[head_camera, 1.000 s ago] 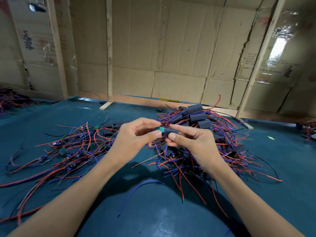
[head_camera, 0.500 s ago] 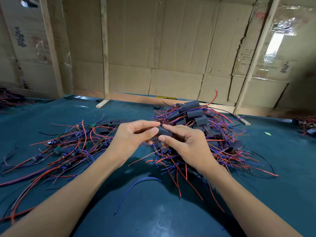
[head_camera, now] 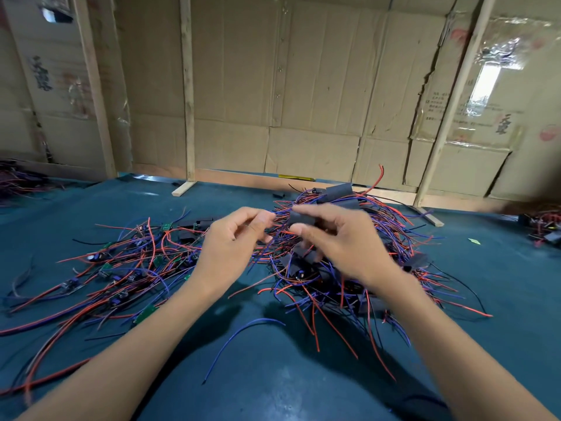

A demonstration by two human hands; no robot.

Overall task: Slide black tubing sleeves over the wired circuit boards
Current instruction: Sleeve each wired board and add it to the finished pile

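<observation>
Black tubing sleeve (head_camera: 300, 219) | held above sleeved-board pile (head_camera: 349, 253), pinched by right hand (head_camera: 343, 247) | left hand (head_camera: 230, 247) fingers curled, hold unclear | likely light, pliable, crushable; grip by flat sides, mouth open

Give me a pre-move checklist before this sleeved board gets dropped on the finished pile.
1. Right hand grips the black sleeve: ok.
2. Board fully covered, no green showing at the sleeve: ok.
3. Left hand grip on the wires: cannot tell, blurred.
4. Wires free of the finished pile below: cannot tell.
5. Unsleeved boards waiting at left: ok.
6. Spare sleeves in reach beyond the left hand: ok.
</observation>
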